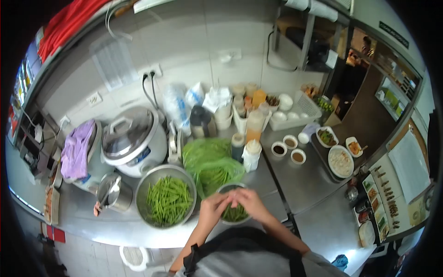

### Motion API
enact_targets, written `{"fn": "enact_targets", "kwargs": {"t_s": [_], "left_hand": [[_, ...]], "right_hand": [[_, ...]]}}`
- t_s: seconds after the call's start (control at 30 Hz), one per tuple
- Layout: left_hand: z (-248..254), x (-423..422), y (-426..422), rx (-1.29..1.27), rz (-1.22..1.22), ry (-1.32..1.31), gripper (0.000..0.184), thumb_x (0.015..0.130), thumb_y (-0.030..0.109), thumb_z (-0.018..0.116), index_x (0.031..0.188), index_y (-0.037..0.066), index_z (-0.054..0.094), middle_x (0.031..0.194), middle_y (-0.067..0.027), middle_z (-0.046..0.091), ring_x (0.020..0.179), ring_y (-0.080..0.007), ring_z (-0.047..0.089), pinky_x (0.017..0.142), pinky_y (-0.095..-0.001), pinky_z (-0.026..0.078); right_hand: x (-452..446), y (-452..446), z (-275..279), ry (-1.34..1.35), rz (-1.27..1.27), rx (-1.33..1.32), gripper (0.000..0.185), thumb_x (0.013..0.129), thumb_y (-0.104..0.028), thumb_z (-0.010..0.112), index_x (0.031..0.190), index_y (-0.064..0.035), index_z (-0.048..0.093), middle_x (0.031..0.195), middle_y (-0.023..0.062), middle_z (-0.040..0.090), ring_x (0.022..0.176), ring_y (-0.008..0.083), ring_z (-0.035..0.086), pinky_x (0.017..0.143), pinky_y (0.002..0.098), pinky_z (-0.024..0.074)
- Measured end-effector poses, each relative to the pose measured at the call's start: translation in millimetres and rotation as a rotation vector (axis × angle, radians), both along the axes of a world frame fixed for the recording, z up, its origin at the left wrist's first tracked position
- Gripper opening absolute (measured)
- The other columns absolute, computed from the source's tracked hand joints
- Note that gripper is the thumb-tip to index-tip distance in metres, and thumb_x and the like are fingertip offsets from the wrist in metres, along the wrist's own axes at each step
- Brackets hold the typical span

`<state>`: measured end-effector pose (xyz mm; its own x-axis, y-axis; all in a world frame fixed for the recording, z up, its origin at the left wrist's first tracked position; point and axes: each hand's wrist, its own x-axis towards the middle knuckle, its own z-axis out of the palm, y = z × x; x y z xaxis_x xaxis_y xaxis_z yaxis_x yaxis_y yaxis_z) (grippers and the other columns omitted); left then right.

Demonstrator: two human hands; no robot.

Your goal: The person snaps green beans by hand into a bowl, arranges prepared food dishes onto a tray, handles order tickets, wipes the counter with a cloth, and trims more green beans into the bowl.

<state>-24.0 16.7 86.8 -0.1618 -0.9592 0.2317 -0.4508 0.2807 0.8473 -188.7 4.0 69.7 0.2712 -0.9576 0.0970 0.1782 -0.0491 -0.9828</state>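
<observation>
My left hand [214,205] and my right hand [249,202] meet over a small metal bowl [236,185], fingertips pinched together. Whatever they hold between them is too small to make out. Cut green beans [234,215] lie in this bowl, partly hidden under my hands. Left of it stands a large metal bowl [140,206] filled with long green beans [170,201]. Just behind my hands, a green plastic bag [206,152] lies open with more green beans [214,177] inside.
A rice cooker [134,134] and a metal pot [121,196] stand at the left. Squeeze bottles [252,154] are behind the bag. To the right are small sauce cups [298,156] and a tray [323,159] with food dishes. The counter's front edge runs before me.
</observation>
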Motion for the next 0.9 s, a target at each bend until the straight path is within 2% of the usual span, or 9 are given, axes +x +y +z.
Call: {"fn": "enact_targets", "kwargs": {"t_s": [0.07,0.13,0.27,0.47,0.6,0.63,0.7,0.87,0.9], "left_hand": [[-21.1,-3.4,-2.1,-0.123,0.067,0.102,0.015,0.084,0.008,0.065,0.095,-0.002,0.068,0.076,-0.0087,0.064,0.065,-0.0118,0.059,0.059,-0.0247,0.046],[-19.9,-2.0,-3.8,0.163,0.093,0.267,0.019,0.090,0.012,0.062,0.100,-0.003,0.067,0.079,-0.0020,0.064,0.063,-0.0070,0.056,0.058,-0.0210,0.045],[-27.9,5.1,-9.9,0.099,0.224,0.647,0.023,0.090,0.012,0.064,0.105,-0.005,0.066,0.078,-0.0021,0.065,0.061,-0.0060,0.055,0.056,-0.0198,0.045],[-35.1,7.7,-13.8,-0.063,0.357,0.443,0.020,0.083,0.007,0.070,0.101,-0.002,0.068,0.071,-0.0046,0.064,0.061,-0.0057,0.057,0.057,-0.0210,0.048],[-23.6,10.3,-3.8,-0.177,0.460,0.070,0.039,0.082,0.004,0.064,0.120,0.008,0.058,0.063,-0.0070,0.058,0.053,-0.0160,0.056,0.054,-0.0303,0.046],[-22.9,9.4,-2.9,-0.170,0.473,0.008,0.045,0.082,0.004,0.057,0.127,0.012,0.051,0.065,-0.0106,0.057,0.054,-0.0258,0.056,0.055,-0.0370,0.045],[-31.8,11.1,-5.2,-0.163,0.469,-0.002,0.046,0.085,0.004,0.052,0.129,0.012,0.048,0.064,-0.0101,0.055,0.051,-0.0225,0.052,0.052,-0.0351,0.043],[-57.3,20.1,-6.5,0.084,0.223,0.134,0.045,0.086,0.006,0.042,0.129,0.014,0.049,0.068,-0.0128,0.056,0.057,-0.0188,0.053,0.056,-0.0336,0.043],[-58.5,19.6,-7.2,0.183,0.152,0.228,0.043,0.087,0.007,0.039,0.129,0.010,0.050,0.064,-0.0062,0.052,0.057,-0.0129,0.048,0.056,-0.0282,0.042]], "right_hand": [[-6.0,0.8,9.8,0.034,0.018,0.038,0.028,0.098,-0.024,0.048,0.095,0.0005,0.063,0.066,-0.0004,0.055,0.057,0.0080,0.049,0.056,0.0227,0.0408],[-4.7,-4.5,-13.7,-0.386,-0.026,0.280,0.031,0.098,-0.028,0.046,0.097,-0.0003,0.060,0.063,-0.0011,0.049,0.054,0.0077,0.045,0.052,0.0231,0.0367],[-3.3,-2.9,-18.4,-0.262,0.024,0.355,0.032,0.099,-0.029,0.045,0.098,-0.0011,0.059,0.067,-0.0015,0.048,0.052,0.0064,0.040,0.049,0.0217,0.0336],[16.3,17.1,-15.0,0.082,0.310,0.384,0.031,0.100,-0.027,0.044,0.103,-0.0022,0.062,0.067,-0.0044,0.046,0.052,0.0020,0.035,0.049,0.0176,0.0288],[23.5,18.0,-20.4,0.414,0.224,0.024,0.027,0.097,-0.023,0.050,0.092,-0.0014,0.065,0.063,0.0031,0.055,0.053,0.0107,0.048,0.053,0.0256,0.0391],[25.9,20.4,-11.6,0.506,0.223,-0.061,0.026,0.095,-0.022,0.052,0.090,-0.0007,0.065,0.065,0.0061,0.058,0.055,0.0139,0.053,0.055,0.0278,0.0418],[31.6,25.3,-8.4,0.569,0.186,-0.193,0.022,0.091,-0.019,0.057,0.086,0.0005,0.064,0.077,0.0145,0.066,0.067,0.0256,0.065,0.064,0.0335,0.0478],[31.9,26.7,-1.4,0.661,0.213,-0.303,0.020,0.091,-0.018,0.058,0.085,0.0001,0.063,0.078,0.0128,0.067,0.071,0.0276,0.065,0.064,0.0344,0.0482],[32.0,27.5,-0.7,0.666,0.235,-0.298,0.019,0.091,-0.018,0.058,0.085,0.0000,0.063,0.078,0.0127,0.066,0.071,0.0274,0.064,0.064,0.0345,0.0481]]}}
